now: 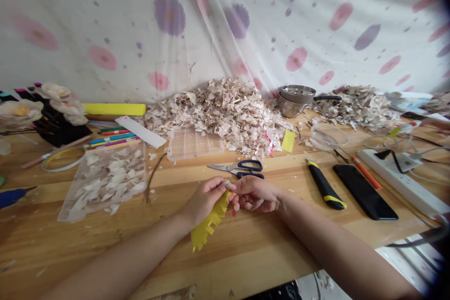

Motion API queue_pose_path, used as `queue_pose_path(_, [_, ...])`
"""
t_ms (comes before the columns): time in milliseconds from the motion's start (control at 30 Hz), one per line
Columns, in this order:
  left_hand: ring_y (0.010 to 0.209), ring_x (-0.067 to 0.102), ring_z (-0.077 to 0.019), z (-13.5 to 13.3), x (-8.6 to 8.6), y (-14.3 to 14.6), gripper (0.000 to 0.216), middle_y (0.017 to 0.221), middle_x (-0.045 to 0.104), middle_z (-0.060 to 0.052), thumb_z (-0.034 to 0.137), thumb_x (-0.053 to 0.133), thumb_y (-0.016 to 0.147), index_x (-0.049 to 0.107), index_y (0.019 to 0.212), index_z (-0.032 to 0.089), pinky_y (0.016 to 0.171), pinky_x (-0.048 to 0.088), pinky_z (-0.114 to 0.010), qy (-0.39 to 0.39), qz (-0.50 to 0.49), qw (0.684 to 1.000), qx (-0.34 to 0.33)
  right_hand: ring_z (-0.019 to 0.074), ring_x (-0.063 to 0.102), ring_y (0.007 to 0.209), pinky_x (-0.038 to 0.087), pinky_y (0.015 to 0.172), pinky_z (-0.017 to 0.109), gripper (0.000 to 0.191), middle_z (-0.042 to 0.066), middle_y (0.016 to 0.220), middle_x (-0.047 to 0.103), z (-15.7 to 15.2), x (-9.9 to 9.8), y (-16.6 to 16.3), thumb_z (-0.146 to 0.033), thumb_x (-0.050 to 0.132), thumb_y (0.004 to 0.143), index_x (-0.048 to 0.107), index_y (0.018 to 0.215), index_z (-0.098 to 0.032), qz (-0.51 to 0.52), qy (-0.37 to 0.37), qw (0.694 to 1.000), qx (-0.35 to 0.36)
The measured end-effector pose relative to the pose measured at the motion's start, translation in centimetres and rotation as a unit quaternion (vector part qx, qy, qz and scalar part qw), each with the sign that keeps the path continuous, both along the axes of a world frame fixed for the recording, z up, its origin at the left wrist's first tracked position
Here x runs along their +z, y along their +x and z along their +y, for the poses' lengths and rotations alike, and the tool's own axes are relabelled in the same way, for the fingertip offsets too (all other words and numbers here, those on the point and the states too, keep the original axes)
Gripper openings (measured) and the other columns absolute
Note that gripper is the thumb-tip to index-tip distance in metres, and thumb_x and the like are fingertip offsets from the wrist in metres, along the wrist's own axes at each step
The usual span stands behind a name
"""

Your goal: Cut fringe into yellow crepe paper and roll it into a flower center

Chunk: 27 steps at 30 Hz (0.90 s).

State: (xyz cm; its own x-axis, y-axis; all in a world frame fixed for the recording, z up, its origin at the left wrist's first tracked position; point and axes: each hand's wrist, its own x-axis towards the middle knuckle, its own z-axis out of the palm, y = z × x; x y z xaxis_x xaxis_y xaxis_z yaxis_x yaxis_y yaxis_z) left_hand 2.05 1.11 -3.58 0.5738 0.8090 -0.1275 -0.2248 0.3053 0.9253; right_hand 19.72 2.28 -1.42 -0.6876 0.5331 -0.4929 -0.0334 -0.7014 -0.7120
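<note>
Two bare hands meet at the centre of the frame over one wooden surface [154,253]. The left hand [202,199] has its fingers pinched on one fringed yellow strip [210,226], which slants down toward the lower centre of the frame. The right hand [258,193] comes in from the right, its fingers curled and drawn in near the strip's upper end, where one small pale piece [228,184] shows; whether they grip it cannot be told.

One pair of scissors [236,168] with dark blue handles lies just above the hands. Left of centre are two clear plastic containers: one box [70,211] filled with pale flakes, too many to count, and, farther up, one divided tray [195,145]. Two heaps of flakes stand at the back, a large heap [225,112] in the upper middle and a smaller heap [355,105] at upper right, with one metal bowl [291,108] between them. One yellow square [288,141] lies below the bowl.

On the right of the frame are one black-and-yellow cutter [325,185], one black phone [365,192], one orange pen [366,172] and one white power strip [401,180]. At far left, one blue tool [12,198] is cut off by the frame edge; above it sit pale flowers [21,113], partly overlapping.
</note>
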Motion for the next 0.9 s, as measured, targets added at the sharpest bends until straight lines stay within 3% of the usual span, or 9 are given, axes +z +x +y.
queue_pose_path(100, [0.055, 0.058, -0.0126, 0.0, 0.2, 0.0, 0.029, 0.062, 0.063, -0.001, 0.043, 0.057, 0.084, 0.055, 0.073, 0.016, 0.053, 0.039, -0.023, 0.000, 0.006, 1.000, -0.005, 0.0001, 0.040, 0.033, 0.017, 0.025, 0.008, 0.021, 0.001, 0.053, 0.063, -0.1, 0.4, -0.2, -0.027, 0.070, 0.077, 0.064, 0.070, -0.008, -0.013, 0.000, 1.000, -0.009])
queue_pose_path(233, [0.059, 0.060, -0.0148, -0.1, 0.3, 0.0, 0.029, 0.062, 0.063, -0.001, 0.043, 0.057, 0.084, 0.055, 0.072, 0.016, 0.056, 0.041, -0.024, 0.002, 0.013, 1.000, -0.009, -0.0011, 0.033, 0.029, 0.018, 0.026, 0.010, 0.025, -0.003, 0.047, 0.059, -0.4, 0.8, -0.5, -0.030, 0.075, 0.072, 0.062, 0.067, -0.010, -0.027, 0.006, 1.000, 0.008])
queue_pose_path(333, [0.057, 0.059, -0.0153, -0.1, 0.3, -0.1, 0.030, 0.062, 0.064, -0.002, 0.046, 0.056, 0.084, 0.056, 0.074, 0.017, 0.055, 0.041, -0.025, 0.018, 0.040, 0.999, -0.006, -0.0007, 0.035, 0.031, 0.019, 0.027, 0.011, 0.029, -0.002, 0.048, 0.061, -0.5, 0.9, -0.5, -0.032, 0.076, 0.069, 0.059, 0.061, -0.010, -0.068, 0.060, 0.996, 0.003])
queue_pose_path(467, [0.056, 0.050, -0.0111, 0.0, 0.0, -0.2, 0.032, 0.063, 0.058, 0.001, 0.047, 0.059, 0.081, 0.054, 0.072, 0.017, 0.053, 0.035, -0.022, 0.036, 0.067, 0.996, 0.046, 0.0003, 0.038, 0.034, 0.020, 0.029, 0.012, 0.031, -0.004, 0.049, 0.060, -0.2, 0.9, -0.4, -0.035, 0.079, 0.064, 0.059, 0.060, -0.011, -0.127, 0.132, 0.982, -0.037])
queue_pose_path(600, [0.053, 0.043, -0.0093, 0.0, -0.3, -0.2, 0.034, 0.061, 0.052, 0.004, 0.049, 0.060, 0.080, 0.053, 0.072, 0.017, 0.050, 0.031, -0.021, 0.040, 0.079, 0.993, 0.072, 0.0013, 0.039, 0.038, 0.021, 0.030, 0.012, 0.033, -0.004, 0.050, 0.059, 0.2, 0.7, -0.2, -0.038, 0.080, 0.061, 0.060, 0.065, -0.012, -0.130, 0.138, 0.981, -0.051])
queue_pose_path(767, [0.056, 0.047, -0.0108, -0.1, 0.2, -0.1, 0.033, 0.061, 0.054, 0.003, 0.049, 0.059, 0.081, 0.054, 0.072, 0.017, 0.053, 0.033, -0.022, 0.051, 0.087, 0.992, 0.082, 0.0017, 0.041, 0.040, 0.023, 0.032, 0.013, 0.035, -0.004, 0.053, 0.060, 0.0, 0.5, -0.1, -0.041, 0.078, 0.064, 0.058, 0.066, -0.012, -0.131, 0.150, 0.979, -0.037])
queue_pose_path(900, [0.062, 0.059, -0.0155, -0.2, 1.0, -0.2, 0.031, 0.064, 0.064, -0.001, 0.047, 0.056, 0.084, 0.053, 0.075, 0.017, 0.061, 0.041, -0.026, 0.058, 0.059, 0.996, 0.015, 0.0008, 0.040, 0.037, 0.026, 0.033, 0.013, 0.037, -0.003, 0.051, 0.060, -0.2, 0.3, -0.2, -0.044, 0.074, 0.068, 0.057, 0.061, -0.012, -0.118, 0.171, 0.978, 0.010])
